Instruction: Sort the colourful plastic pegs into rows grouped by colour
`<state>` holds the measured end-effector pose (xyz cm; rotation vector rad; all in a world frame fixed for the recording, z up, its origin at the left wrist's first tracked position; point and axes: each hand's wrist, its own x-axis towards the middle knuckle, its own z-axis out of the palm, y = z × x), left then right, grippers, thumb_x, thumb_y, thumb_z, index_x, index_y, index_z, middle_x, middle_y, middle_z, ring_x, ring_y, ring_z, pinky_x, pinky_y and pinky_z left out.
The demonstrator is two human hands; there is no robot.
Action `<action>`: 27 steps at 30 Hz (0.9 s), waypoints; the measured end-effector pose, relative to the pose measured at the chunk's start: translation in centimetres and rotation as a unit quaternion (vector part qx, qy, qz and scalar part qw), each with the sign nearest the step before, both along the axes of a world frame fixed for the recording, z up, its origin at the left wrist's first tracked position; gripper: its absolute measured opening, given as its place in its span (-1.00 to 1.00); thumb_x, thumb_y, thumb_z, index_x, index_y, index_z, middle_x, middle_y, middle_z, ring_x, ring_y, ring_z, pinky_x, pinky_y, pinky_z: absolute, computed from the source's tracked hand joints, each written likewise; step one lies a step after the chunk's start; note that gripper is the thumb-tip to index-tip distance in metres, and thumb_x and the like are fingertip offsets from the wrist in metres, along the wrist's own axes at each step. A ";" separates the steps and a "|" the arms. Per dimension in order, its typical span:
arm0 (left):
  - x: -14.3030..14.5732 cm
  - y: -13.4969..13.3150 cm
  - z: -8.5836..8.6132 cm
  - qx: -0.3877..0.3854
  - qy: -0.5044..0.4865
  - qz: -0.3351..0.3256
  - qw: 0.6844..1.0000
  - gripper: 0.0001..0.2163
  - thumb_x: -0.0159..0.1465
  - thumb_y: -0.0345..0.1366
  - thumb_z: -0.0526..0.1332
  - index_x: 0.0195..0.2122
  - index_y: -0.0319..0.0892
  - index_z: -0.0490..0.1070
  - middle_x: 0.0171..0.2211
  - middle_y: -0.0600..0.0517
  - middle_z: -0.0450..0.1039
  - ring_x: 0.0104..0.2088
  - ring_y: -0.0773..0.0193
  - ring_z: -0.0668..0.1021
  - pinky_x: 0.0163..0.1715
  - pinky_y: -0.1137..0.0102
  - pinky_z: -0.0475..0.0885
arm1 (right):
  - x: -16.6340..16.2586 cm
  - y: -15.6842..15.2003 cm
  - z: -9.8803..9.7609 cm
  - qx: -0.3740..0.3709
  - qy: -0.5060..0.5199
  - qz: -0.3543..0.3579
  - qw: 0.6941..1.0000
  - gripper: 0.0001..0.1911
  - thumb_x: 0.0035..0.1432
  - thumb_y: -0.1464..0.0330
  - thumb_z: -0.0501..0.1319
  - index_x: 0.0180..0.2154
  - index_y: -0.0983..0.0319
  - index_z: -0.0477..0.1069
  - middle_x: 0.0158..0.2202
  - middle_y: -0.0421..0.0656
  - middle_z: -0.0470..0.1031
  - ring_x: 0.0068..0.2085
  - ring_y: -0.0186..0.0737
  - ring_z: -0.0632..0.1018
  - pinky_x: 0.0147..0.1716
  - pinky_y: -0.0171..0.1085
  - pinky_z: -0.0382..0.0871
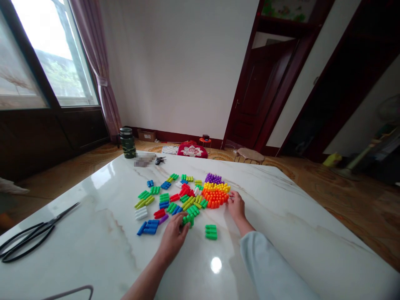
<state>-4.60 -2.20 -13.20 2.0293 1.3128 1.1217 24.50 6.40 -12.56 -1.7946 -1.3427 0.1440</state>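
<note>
My left hand [175, 229] is closed around a green peg block [188, 219], a cluster of small rounded plastic pegs, at the near side of a loose spread of similar blocks. My right hand [236, 205] has its fingers curled at the right edge of the orange peg blocks [215, 199]; whether it grips one is hidden. Yellow peg blocks [215, 187] and purple peg blocks [213, 178] stand in rows behind the orange ones. Between my hands lies a separate green block [211, 232]. Red blocks [186, 190], blue blocks [151, 227] and a white block [141, 213] lie to the left.
Large black-handled scissors [40, 233] lie on the left of the white marbled table [281, 233]. A camouflage flask [127, 143] and small pliers [160, 160] are at the far edge. Beyond it stands a round stool [250, 155].
</note>
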 end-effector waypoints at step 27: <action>0.2 0.0 0.6 -0.006 -0.004 0.007 1.000 -0.80 0.30 -0.19 0.09 -0.23 -0.16 0.43 -0.02 -0.12 0.47 -0.21 0.16 0.56 -0.22 0.29 0.48 | -2.5 -5.5 1.8 -0.099 -0.142 -0.055 0.983 -0.64 0.11 0.29 0.23 -0.02 0.18 0.42 -0.01 -0.12 0.39 -0.04 -0.19 0.48 -0.25 -0.33 0.32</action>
